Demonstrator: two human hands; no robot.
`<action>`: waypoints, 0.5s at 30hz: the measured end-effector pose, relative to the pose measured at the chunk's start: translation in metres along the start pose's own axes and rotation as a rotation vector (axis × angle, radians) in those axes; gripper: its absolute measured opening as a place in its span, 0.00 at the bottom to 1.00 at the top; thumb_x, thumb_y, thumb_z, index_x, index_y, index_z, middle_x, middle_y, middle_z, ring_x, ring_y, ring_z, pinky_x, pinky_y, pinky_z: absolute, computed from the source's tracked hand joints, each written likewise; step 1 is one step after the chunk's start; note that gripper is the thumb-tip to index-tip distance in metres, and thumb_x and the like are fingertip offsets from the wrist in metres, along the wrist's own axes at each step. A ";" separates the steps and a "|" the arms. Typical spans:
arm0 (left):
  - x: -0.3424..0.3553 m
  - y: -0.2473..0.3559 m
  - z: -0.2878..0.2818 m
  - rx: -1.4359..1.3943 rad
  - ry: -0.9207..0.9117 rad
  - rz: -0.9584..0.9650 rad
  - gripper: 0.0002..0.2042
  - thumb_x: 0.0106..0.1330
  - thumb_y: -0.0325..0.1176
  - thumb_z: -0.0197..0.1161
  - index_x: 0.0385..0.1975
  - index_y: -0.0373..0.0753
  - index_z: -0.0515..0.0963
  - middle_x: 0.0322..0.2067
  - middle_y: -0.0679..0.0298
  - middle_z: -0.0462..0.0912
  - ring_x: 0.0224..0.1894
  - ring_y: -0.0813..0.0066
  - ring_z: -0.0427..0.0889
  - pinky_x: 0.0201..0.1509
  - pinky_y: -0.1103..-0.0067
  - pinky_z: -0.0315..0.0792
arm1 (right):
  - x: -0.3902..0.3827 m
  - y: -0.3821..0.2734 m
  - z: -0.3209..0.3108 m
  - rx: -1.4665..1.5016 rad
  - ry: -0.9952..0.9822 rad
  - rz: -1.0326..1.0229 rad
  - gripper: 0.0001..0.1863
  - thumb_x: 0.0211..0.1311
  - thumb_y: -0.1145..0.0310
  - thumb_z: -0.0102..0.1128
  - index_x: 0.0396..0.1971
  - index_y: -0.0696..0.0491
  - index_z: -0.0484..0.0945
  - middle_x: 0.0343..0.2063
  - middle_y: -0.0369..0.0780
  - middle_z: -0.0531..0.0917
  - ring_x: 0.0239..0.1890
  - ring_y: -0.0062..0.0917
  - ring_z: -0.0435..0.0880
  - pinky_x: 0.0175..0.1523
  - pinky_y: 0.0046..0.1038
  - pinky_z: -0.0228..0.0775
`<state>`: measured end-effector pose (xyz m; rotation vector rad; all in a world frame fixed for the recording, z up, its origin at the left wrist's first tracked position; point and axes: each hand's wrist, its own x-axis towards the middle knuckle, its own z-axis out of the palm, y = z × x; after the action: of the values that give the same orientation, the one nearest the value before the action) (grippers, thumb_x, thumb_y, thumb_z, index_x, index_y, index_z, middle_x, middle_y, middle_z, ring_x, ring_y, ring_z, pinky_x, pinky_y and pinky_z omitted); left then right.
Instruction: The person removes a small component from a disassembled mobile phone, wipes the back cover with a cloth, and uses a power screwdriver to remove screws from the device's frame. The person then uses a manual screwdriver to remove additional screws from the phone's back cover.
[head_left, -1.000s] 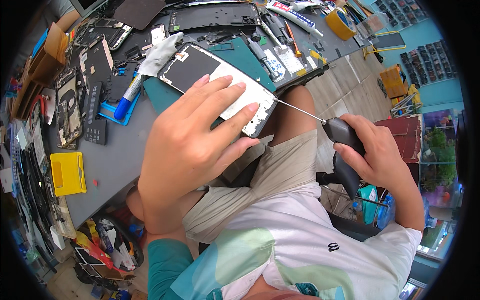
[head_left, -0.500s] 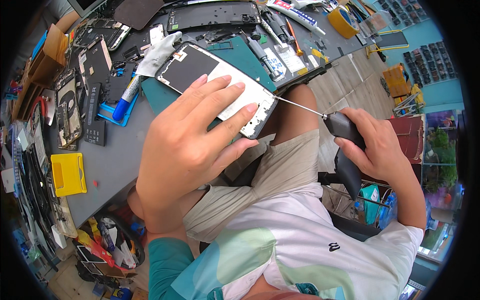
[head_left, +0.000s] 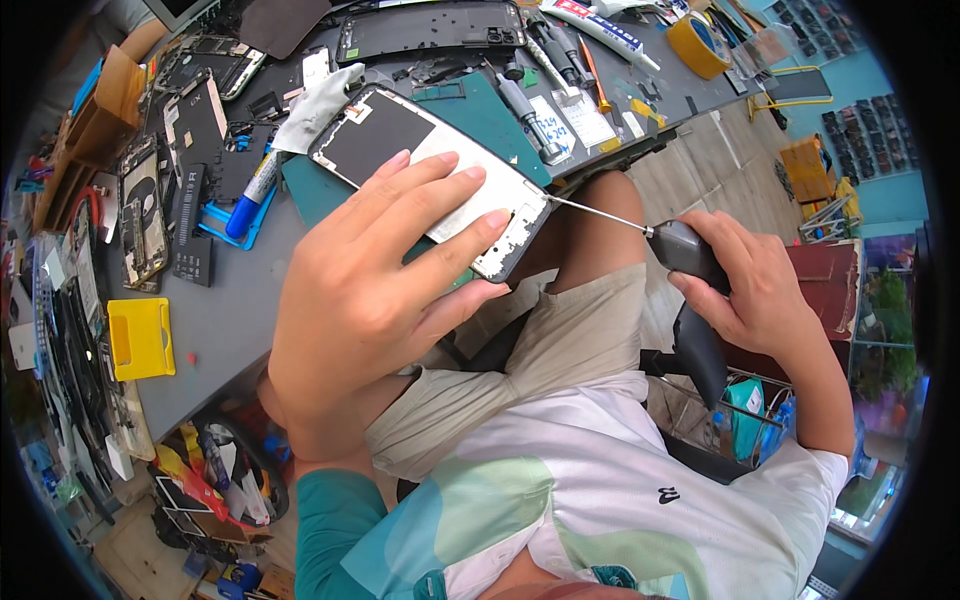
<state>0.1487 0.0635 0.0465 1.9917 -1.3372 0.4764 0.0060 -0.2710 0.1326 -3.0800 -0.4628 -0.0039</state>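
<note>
A phone screen panel [head_left: 450, 205], its white and black back facing up, lies partly on the green mat [head_left: 490, 130] and juts past the table's edge. My left hand [head_left: 380, 270] is spread over it, fingertips on the white area and thumb along the near edge, holding it down. In my right hand [head_left: 745, 285] is a tool with a chunky black handle [head_left: 688, 250] and a thin metal shaft. The shaft's tip meets the panel's right end; I cannot tell exactly what it touches.
A blue-capped marker [head_left: 255, 195], a white crumpled cloth [head_left: 315, 112] and a black battery [head_left: 190, 225] lie left of the panel. Screwdrivers [head_left: 525, 115] and yellow tape [head_left: 697, 47] are at the back right. A yellow holder [head_left: 142, 340] sits near the left edge.
My left hand and the panel have shifted very slightly left. The tool's tip stays at the panel's right end.
</note>
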 end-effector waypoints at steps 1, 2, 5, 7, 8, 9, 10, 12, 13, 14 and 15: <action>0.000 0.000 0.000 0.001 -0.001 0.001 0.25 0.51 0.41 0.84 0.51 0.41 0.93 0.56 0.53 0.90 0.60 0.48 0.89 0.69 0.53 0.82 | 0.000 0.000 0.000 0.002 0.002 -0.004 0.28 0.70 0.57 0.74 0.63 0.56 0.78 0.42 0.45 0.86 0.37 0.43 0.87 0.39 0.41 0.74; -0.001 -0.001 0.000 0.002 -0.003 0.001 0.26 0.51 0.41 0.84 0.51 0.41 0.93 0.56 0.53 0.90 0.60 0.48 0.89 0.69 0.53 0.82 | 0.000 0.001 0.000 0.004 0.004 -0.007 0.28 0.70 0.57 0.74 0.63 0.56 0.77 0.42 0.45 0.86 0.37 0.43 0.87 0.39 0.41 0.74; 0.000 -0.001 0.000 0.005 -0.011 0.001 0.26 0.51 0.42 0.84 0.52 0.41 0.93 0.56 0.53 0.90 0.61 0.48 0.89 0.69 0.53 0.82 | 0.001 0.004 0.002 0.020 0.008 -0.020 0.28 0.70 0.58 0.74 0.63 0.56 0.77 0.43 0.45 0.86 0.37 0.43 0.87 0.39 0.41 0.75; 0.000 0.000 -0.002 0.006 -0.010 -0.001 0.26 0.51 0.42 0.84 0.52 0.42 0.93 0.56 0.53 0.90 0.61 0.48 0.89 0.69 0.53 0.82 | 0.002 0.003 0.002 0.028 0.016 -0.028 0.29 0.69 0.58 0.74 0.63 0.57 0.77 0.43 0.46 0.86 0.37 0.44 0.87 0.39 0.41 0.76; 0.000 0.000 -0.002 0.005 -0.009 -0.003 0.26 0.50 0.42 0.84 0.52 0.42 0.93 0.56 0.53 0.90 0.61 0.48 0.89 0.69 0.53 0.82 | 0.003 0.003 0.002 0.032 0.021 -0.032 0.29 0.69 0.58 0.74 0.63 0.57 0.77 0.43 0.46 0.86 0.37 0.44 0.87 0.39 0.41 0.76; 0.000 0.001 -0.001 0.003 -0.010 -0.003 0.26 0.50 0.42 0.84 0.52 0.42 0.93 0.56 0.53 0.90 0.61 0.48 0.89 0.69 0.53 0.82 | 0.003 0.004 0.003 0.034 0.020 -0.031 0.29 0.69 0.58 0.74 0.63 0.57 0.77 0.43 0.46 0.86 0.37 0.45 0.87 0.39 0.42 0.76; 0.000 0.002 0.000 0.000 -0.008 -0.004 0.25 0.51 0.40 0.83 0.51 0.41 0.93 0.56 0.54 0.90 0.61 0.49 0.89 0.69 0.53 0.82 | 0.002 0.005 0.004 0.036 0.020 -0.031 0.29 0.69 0.58 0.74 0.63 0.57 0.77 0.43 0.46 0.86 0.37 0.45 0.87 0.39 0.42 0.77; 0.004 0.003 0.000 -0.005 0.000 -0.003 0.23 0.51 0.36 0.83 0.50 0.41 0.92 0.55 0.56 0.89 0.61 0.51 0.88 0.69 0.55 0.83 | 0.003 0.006 0.004 0.058 0.006 -0.022 0.29 0.69 0.58 0.74 0.63 0.57 0.77 0.43 0.47 0.86 0.38 0.46 0.88 0.39 0.42 0.77; 0.004 0.004 -0.001 -0.007 -0.004 -0.013 0.23 0.51 0.37 0.83 0.50 0.41 0.92 0.55 0.56 0.89 0.61 0.51 0.88 0.69 0.55 0.83 | 0.004 0.008 0.004 0.077 -0.008 -0.015 0.29 0.69 0.58 0.74 0.63 0.57 0.77 0.43 0.47 0.86 0.38 0.47 0.88 0.39 0.42 0.77; 0.002 0.006 -0.001 -0.008 -0.007 -0.025 0.23 0.51 0.37 0.83 0.50 0.41 0.92 0.55 0.56 0.89 0.61 0.51 0.89 0.69 0.55 0.83 | 0.004 0.009 0.005 0.096 -0.022 -0.011 0.29 0.69 0.58 0.74 0.62 0.57 0.77 0.44 0.48 0.86 0.38 0.47 0.88 0.39 0.42 0.77; 0.001 0.005 0.000 0.001 0.000 -0.033 0.23 0.52 0.37 0.83 0.50 0.41 0.92 0.55 0.56 0.89 0.60 0.52 0.89 0.69 0.55 0.84 | 0.006 0.011 0.007 0.081 -0.020 -0.026 0.28 0.69 0.58 0.74 0.62 0.57 0.77 0.44 0.48 0.86 0.39 0.48 0.88 0.39 0.43 0.77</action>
<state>0.1449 0.0617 0.0488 2.0118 -1.3021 0.4612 0.0152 -0.2797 0.1256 -2.9973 -0.4918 0.0444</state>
